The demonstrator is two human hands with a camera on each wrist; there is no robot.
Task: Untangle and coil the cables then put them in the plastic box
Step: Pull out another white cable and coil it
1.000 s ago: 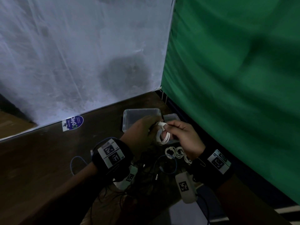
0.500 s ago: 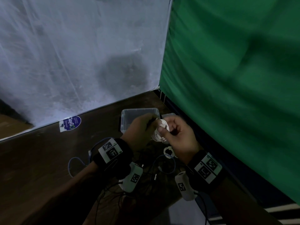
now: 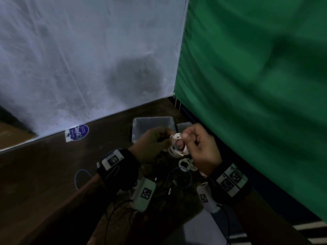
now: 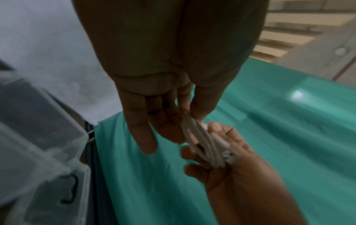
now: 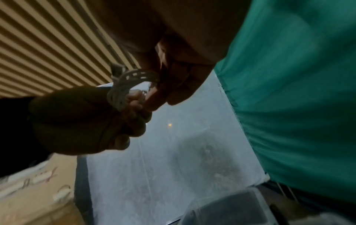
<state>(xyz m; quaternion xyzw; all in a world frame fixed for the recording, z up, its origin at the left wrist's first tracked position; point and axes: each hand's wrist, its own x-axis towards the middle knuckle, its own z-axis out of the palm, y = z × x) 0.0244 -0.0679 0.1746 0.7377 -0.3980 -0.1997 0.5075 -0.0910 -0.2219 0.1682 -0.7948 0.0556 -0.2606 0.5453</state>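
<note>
A coiled white cable [image 3: 177, 149] hangs between my two hands, just in front of the clear plastic box [image 3: 152, 122]. My left hand [image 3: 170, 140] pinches the top of the coil [image 4: 189, 123] between thumb and fingers. My right hand [image 3: 184, 139] grips the same coil from the other side, and its loops [image 4: 210, 150] lie across its fingers. In the right wrist view the coil [image 5: 123, 89] sits against the left hand's [image 5: 77, 120] curled fingers. The box looks empty.
Loose cables lie tangled on the dark wooden table [image 3: 44, 174] under my wrists: a small white tangle [image 3: 188, 164], a blue cable [image 3: 184, 175] and black ones. A second clear container [image 3: 184, 125] sits right of the box. A green cloth wall [image 3: 256, 103] stands close on the right.
My right hand has risen and moved left, closing in on the left hand around the white coil. The coil is held tighter between both hands.
</note>
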